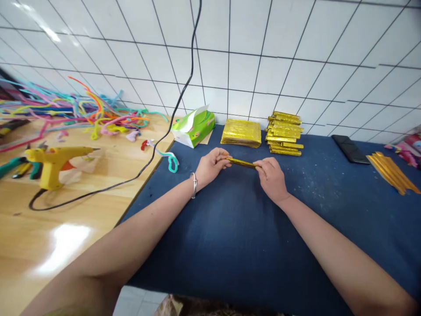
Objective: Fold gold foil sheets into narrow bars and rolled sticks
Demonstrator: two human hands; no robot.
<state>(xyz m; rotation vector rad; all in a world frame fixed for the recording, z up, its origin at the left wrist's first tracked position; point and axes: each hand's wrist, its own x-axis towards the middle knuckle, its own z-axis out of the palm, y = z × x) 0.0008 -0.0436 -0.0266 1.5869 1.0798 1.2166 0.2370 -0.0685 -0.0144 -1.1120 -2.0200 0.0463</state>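
A narrow folded strip of gold foil paper [242, 163] lies between my two hands, just above the dark blue cloth [230, 237]. My left hand [212, 166], with a silver bracelet on the wrist, pinches its left end. My right hand [270, 175] pinches its right end. Behind them, by the tiled wall, rest a flat stack of gold foil sheets [241, 132] and a pile of folded gold strips [284, 133].
A green tissue box [194, 128] stands at the cloth's back left. On the wooden table lie a yellow glue gun [54, 163], its black cord [144, 169] and many coloured pipe cleaners [75, 112]. More gold strips [391, 172] and a black phone [349, 149] lie at right.
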